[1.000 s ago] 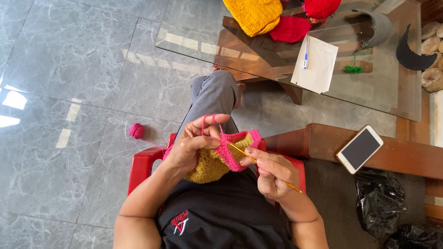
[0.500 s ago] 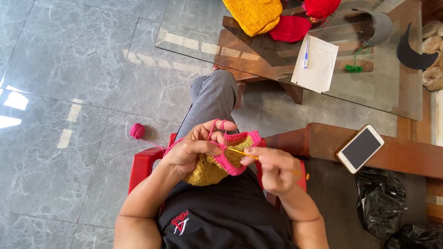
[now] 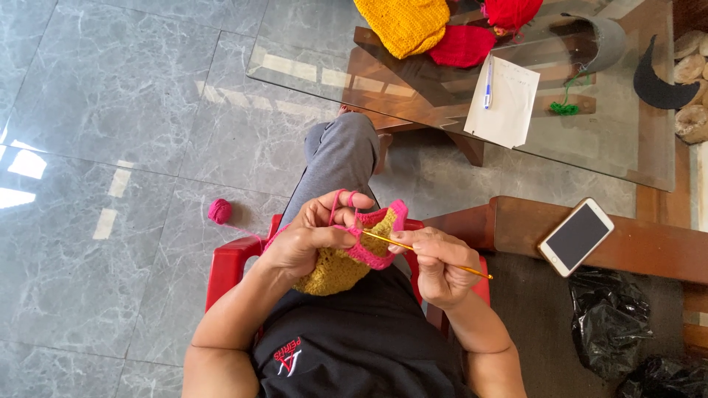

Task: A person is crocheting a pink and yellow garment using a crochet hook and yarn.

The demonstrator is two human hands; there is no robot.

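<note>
I sit on a red plastic stool (image 3: 228, 265) and hold crochet work over my lap. My left hand (image 3: 310, 239) grips a mustard-yellow crocheted piece (image 3: 332, 271) with a pink border (image 3: 380, 239); pink yarn loops over its raised fingers. My right hand (image 3: 435, 262) pinches a thin golden crochet hook (image 3: 428, 256), whose tip points left into the pink edge. A small pink yarn ball (image 3: 219, 211) lies on the grey floor to my left, its strand running toward the work.
A glass-topped table (image 3: 369, 81) ahead carries yellow (image 3: 402, 26) and red (image 3: 464, 46) crocheted pieces, a paper sheet (image 3: 509, 107) with a pen (image 3: 487, 82), green yarn (image 3: 564, 108). A phone (image 3: 576, 236) rests on a wooden bench at right. Black bags (image 3: 608, 317) lie below.
My right hand has shifted slightly, working the hook back and forth at the pink edge. My left hand keeps its hold on the piece.
</note>
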